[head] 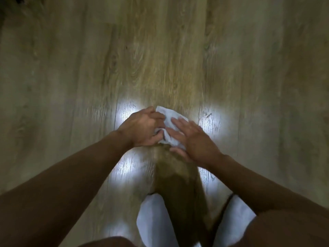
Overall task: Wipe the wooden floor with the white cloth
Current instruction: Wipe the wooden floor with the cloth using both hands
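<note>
The crumpled white cloth [168, 128] is lying on the grained wooden plank floor [160, 59], the left hand [142, 127] bunching one edge in curled fingers, the right hand [194, 139] pressing flat, fingers spread. Wiping looks underway; most boards seemingly remain.

No readable text, labels, brands, numbers or signs are showing anywhere in the head view. The white cloth [170, 127] is showing plain, unprinted fabric. The wooden floor [160, 59] is showing grain and plank seams only, with no markings. Motion blur is softening fine detail, so any very small print cannot be told.
</note>
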`<action>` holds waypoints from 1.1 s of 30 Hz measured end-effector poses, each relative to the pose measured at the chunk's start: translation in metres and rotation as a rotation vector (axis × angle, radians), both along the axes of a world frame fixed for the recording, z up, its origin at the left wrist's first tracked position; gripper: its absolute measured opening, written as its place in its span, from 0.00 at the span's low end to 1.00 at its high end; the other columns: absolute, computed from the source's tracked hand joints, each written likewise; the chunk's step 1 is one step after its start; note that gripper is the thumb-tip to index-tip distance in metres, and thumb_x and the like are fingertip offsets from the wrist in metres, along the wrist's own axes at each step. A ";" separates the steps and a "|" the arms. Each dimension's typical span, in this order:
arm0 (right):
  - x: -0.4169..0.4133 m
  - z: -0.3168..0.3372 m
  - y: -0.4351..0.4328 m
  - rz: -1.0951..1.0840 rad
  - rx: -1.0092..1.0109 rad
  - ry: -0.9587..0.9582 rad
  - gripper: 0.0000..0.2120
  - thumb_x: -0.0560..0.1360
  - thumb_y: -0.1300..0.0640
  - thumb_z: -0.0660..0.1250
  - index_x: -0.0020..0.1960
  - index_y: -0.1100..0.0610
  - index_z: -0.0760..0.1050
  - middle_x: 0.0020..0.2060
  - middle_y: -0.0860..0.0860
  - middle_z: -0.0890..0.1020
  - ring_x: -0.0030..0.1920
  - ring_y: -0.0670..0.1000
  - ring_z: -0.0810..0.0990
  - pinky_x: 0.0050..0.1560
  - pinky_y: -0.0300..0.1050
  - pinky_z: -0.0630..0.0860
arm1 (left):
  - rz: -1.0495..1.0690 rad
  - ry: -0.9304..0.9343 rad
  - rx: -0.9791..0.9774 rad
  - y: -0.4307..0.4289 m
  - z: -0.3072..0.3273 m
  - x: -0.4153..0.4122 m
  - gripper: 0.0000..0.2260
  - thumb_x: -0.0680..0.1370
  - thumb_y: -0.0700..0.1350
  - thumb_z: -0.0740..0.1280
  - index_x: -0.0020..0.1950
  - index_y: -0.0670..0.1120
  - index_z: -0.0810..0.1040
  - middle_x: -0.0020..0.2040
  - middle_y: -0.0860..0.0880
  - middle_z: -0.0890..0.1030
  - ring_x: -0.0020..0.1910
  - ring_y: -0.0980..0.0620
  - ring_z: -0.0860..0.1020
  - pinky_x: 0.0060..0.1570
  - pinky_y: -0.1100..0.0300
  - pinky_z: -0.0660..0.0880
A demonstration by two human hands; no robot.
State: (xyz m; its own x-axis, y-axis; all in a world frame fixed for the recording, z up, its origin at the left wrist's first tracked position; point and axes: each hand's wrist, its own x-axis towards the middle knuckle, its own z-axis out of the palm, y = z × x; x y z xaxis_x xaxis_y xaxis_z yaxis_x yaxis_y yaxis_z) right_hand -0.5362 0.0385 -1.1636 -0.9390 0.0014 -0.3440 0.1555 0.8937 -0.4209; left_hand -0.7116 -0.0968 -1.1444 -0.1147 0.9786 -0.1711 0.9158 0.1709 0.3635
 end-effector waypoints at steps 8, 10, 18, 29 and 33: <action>-0.024 -0.016 0.046 -0.034 0.050 0.216 0.23 0.76 0.58 0.65 0.70 0.60 0.69 0.72 0.57 0.67 0.73 0.57 0.63 0.73 0.56 0.59 | 0.181 0.040 0.053 0.001 -0.025 -0.016 0.18 0.77 0.51 0.58 0.62 0.46 0.77 0.64 0.46 0.78 0.54 0.44 0.76 0.54 0.51 0.73; -0.046 -0.014 0.060 -0.231 0.067 0.241 0.21 0.78 0.61 0.62 0.70 0.61 0.68 0.73 0.58 0.65 0.73 0.59 0.63 0.70 0.59 0.61 | 0.424 0.020 0.031 0.006 -0.027 -0.023 0.19 0.78 0.48 0.59 0.68 0.47 0.72 0.71 0.48 0.71 0.64 0.44 0.72 0.63 0.48 0.68; -0.022 -0.013 0.026 0.021 0.005 0.288 0.20 0.75 0.62 0.67 0.67 0.59 0.73 0.69 0.60 0.70 0.69 0.60 0.69 0.67 0.58 0.65 | 0.749 0.085 -0.054 0.016 -0.031 -0.037 0.17 0.81 0.45 0.55 0.69 0.42 0.70 0.71 0.44 0.69 0.66 0.41 0.70 0.66 0.48 0.65; -0.123 -0.033 0.030 -0.159 0.066 0.320 0.25 0.75 0.58 0.66 0.71 0.54 0.68 0.73 0.56 0.66 0.73 0.58 0.64 0.68 0.58 0.65 | 0.569 0.245 -0.190 0.025 -0.028 -0.055 0.17 0.79 0.46 0.56 0.67 0.44 0.69 0.66 0.41 0.70 0.60 0.39 0.71 0.56 0.44 0.69; -0.071 -0.031 0.048 -0.011 0.064 0.399 0.24 0.72 0.61 0.71 0.67 0.57 0.74 0.68 0.55 0.73 0.68 0.57 0.72 0.61 0.56 0.73 | 0.538 0.320 -0.219 0.031 -0.037 -0.045 0.23 0.80 0.54 0.54 0.73 0.46 0.61 0.72 0.39 0.63 0.69 0.37 0.65 0.64 0.39 0.64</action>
